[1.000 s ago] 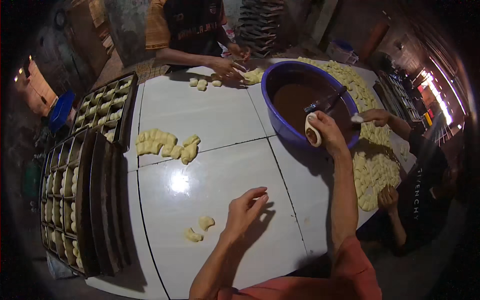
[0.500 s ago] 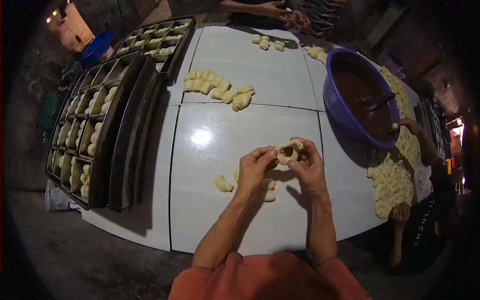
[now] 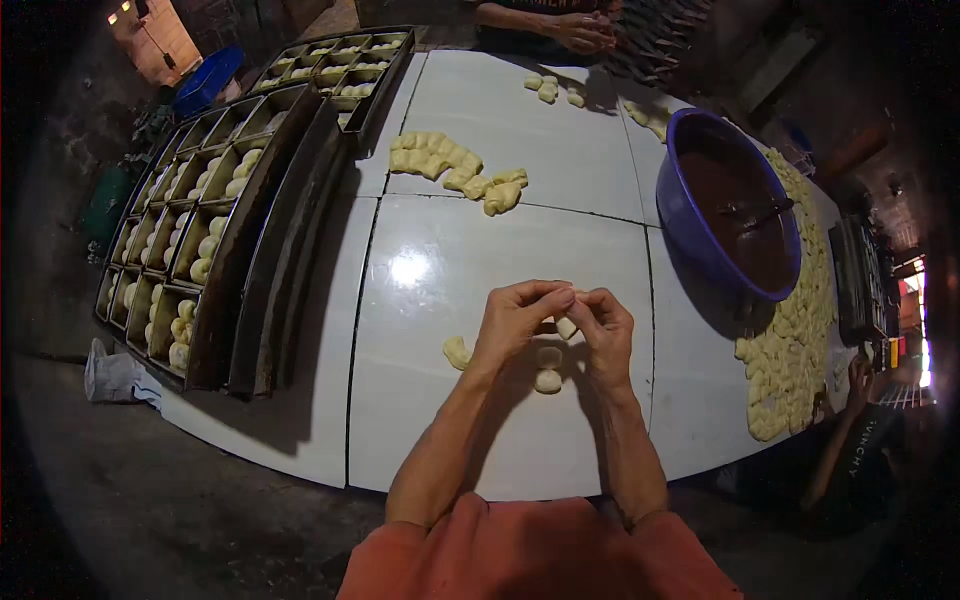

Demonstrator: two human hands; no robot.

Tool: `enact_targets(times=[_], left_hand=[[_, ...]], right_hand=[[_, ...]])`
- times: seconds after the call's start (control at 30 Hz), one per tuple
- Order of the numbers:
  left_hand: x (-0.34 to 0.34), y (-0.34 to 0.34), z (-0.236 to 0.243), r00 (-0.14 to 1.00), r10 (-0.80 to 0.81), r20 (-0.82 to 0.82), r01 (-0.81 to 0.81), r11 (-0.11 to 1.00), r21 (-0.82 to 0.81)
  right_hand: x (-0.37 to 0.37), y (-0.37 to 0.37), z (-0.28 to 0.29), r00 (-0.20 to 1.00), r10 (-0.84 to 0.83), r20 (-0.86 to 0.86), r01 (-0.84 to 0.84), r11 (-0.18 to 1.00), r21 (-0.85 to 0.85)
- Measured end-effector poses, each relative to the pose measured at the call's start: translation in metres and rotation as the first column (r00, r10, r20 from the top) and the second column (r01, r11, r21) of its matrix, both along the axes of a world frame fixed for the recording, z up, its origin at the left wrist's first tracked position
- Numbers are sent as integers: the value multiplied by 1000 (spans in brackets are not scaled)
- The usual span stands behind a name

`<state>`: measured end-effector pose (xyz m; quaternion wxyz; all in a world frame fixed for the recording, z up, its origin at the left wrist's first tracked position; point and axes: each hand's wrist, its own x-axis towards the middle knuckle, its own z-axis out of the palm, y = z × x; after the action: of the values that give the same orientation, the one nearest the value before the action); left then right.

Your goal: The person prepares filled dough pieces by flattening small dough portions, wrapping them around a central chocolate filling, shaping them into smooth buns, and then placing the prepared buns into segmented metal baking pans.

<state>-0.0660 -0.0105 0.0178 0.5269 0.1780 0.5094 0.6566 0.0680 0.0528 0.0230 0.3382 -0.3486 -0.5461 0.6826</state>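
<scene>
Over the near middle of the table, my left hand (image 3: 516, 322) and my right hand (image 3: 606, 338) meet, fingertips pinched together on a small piece of pale dough (image 3: 566, 328). Fingers cover most of it; its lower end shows between the hands. Below them on the white table lie smooth dough balls (image 3: 548, 381), close together. An uneven lump of dough (image 3: 457, 353) rests beside my left wrist. Farther off, a joined strip of dough pieces (image 3: 432, 156) ends in a crumpled lump.
A purple basin (image 3: 672, 215) of brown paste with a utensil in it stands at right, beside many flat dough pieces (image 3: 785, 375). Divided metal trays (image 3: 222, 290) holding dough balls line the left. Co-workers' hands (image 3: 585, 35) show across the table and at the right edge (image 3: 860, 380).
The dough was spread open with brown filling inside; its edges are now gathered between my fingers. The right co-worker's hand has left the basin's rim.
</scene>
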Motion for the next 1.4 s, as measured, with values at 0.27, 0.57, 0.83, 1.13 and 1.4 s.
enact_targets(times=[0.27, 0.57, 0.83, 1.13, 1.4], left_hand=[[3, -11, 15, 993, -86, -81, 87, 996, 5], [13, -16, -3, 987, -128, -92, 139, 982, 126], [15, -20, -17, 998, -59, 12, 59, 998, -26], [29, -55, -30, 812, -51, -582, -61, 983, -172], [96, -71, -33, 530, -223, -818, -101, 941, -322]], right_hand=[[19, 11, -25, 994, 104, -21, -79, 858, 507], [7, 4, -34, 991, -123, -59, 129, 707, 695], [15, 3, -30, 987, -66, 144, -15, 867, 498], [36, 16, -31, 859, 205, 469, -367, 885, 286], [33, -5, -12, 735, 139, 663, -484, 793, 370]])
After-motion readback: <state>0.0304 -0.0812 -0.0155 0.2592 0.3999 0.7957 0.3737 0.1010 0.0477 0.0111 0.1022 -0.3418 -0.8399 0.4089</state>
